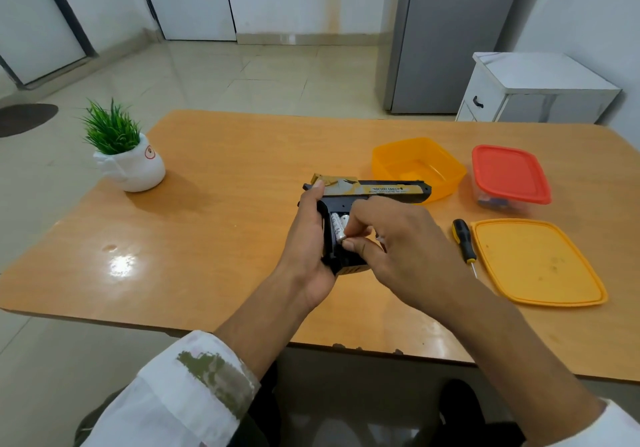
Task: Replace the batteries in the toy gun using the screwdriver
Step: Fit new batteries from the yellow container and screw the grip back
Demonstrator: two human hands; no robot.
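A black and gold toy gun (381,190) lies on its side over the wooden table (221,211), barrel pointing right. My left hand (306,238) grips its handle from the left. The battery compartment in the handle is open, with two silver batteries (337,226) showing inside. My right hand (391,238) pinches the lower end of one battery with thumb and fingertips. A black and yellow screwdriver (465,240) rests on the table to the right of my right hand, tip pointing toward me.
An open orange container (417,166) stands behind the gun's barrel. A clear box with a red lid (509,174) sits at the right, an orange lid (536,261) lies in front of it. A potted plant (124,155) stands at the table's left.
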